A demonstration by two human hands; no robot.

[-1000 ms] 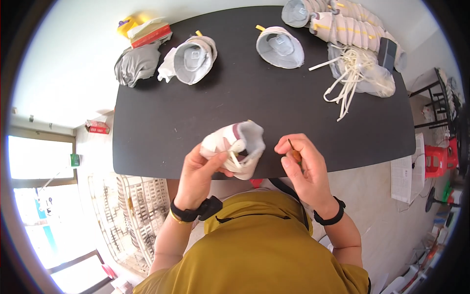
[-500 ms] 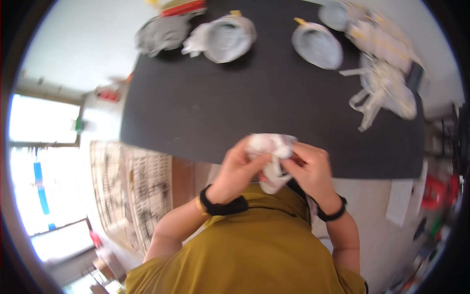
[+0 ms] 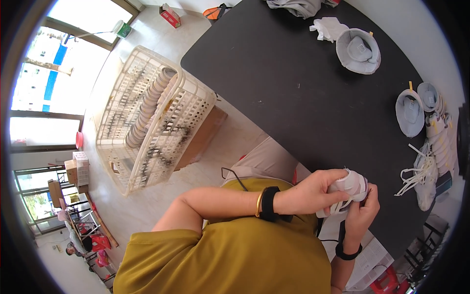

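Observation:
Close to my body at the table's near edge, my left hand (image 3: 313,192) and my right hand (image 3: 363,210) hold a small white cup-shaped mask (image 3: 353,183) between them. My left fingers and thumb close on its left side, and pale straps hang under the thumb. My right fingers wrap round its right, lower side. To the right on the black table (image 3: 274,93) lie a clear bag with a bundle of white straps (image 3: 416,174) and a stack of white cup-shaped masks (image 3: 438,134). Grey-lined cup masks stand near them, one in an oval cup (image 3: 409,113).
Farther back are another grey-lined cup (image 3: 358,51), a crumpled white bag (image 3: 329,28) and grey cloth (image 3: 296,6). On my left a white plastic basket (image 3: 183,117) holds a long row of stacked cups, above a cardboard box (image 3: 208,132). A red stool (image 3: 384,281) stands low right.
My view has swung left, so the table and hands appear farther right and the basket shows fully. Both hands still hold the white mask, now turned with its rounded side up.

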